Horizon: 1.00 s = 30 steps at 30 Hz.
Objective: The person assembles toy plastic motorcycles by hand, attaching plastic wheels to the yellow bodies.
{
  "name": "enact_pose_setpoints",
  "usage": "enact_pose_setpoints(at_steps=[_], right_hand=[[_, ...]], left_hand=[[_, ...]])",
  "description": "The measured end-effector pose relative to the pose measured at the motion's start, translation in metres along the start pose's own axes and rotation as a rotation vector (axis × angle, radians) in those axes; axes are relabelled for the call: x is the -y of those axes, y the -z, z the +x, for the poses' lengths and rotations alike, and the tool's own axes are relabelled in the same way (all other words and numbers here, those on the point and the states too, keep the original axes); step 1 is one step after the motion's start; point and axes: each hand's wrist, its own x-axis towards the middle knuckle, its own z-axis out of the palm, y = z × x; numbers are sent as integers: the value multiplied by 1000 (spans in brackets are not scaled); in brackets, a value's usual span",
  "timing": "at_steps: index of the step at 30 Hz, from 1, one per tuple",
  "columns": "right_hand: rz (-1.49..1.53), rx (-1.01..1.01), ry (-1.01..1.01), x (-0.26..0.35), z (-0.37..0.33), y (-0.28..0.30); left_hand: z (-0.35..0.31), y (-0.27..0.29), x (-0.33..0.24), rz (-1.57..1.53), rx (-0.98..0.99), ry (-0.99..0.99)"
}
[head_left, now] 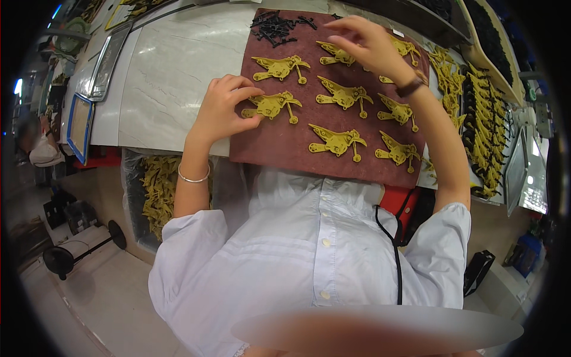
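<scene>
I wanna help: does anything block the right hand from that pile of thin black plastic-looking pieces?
Nothing visible does: between the right hand and the black pile are just some loose pieces on the maroon mat.

"How do the yellow pieces (340,98) lie?"
"Spaced apart on the reddish-brown mat (267,146), in loose columns, each with a pointed left end and a bent arm at its right."
"And the black pieces (275,28)?"
"Small, slim, heaped at the far left, some straying right."
</scene>
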Motion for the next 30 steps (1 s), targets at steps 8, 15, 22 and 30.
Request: enact_pose_setpoints(at_steps=[8,15,22,30], right_hand=[[-443,-35,274,-23,78,-92],[-525,21,419,-45,98,-109],[-424,89,422,-57,118,-96],[80,-11,346,-58,122,-86]], left_hand=[[-8,-7,2,-83,14,49],[-8,-9,-4,-106,25,113],[-11,-12,-12,-110,-17,154],[-13,-9,-21,-280,-33,224]])
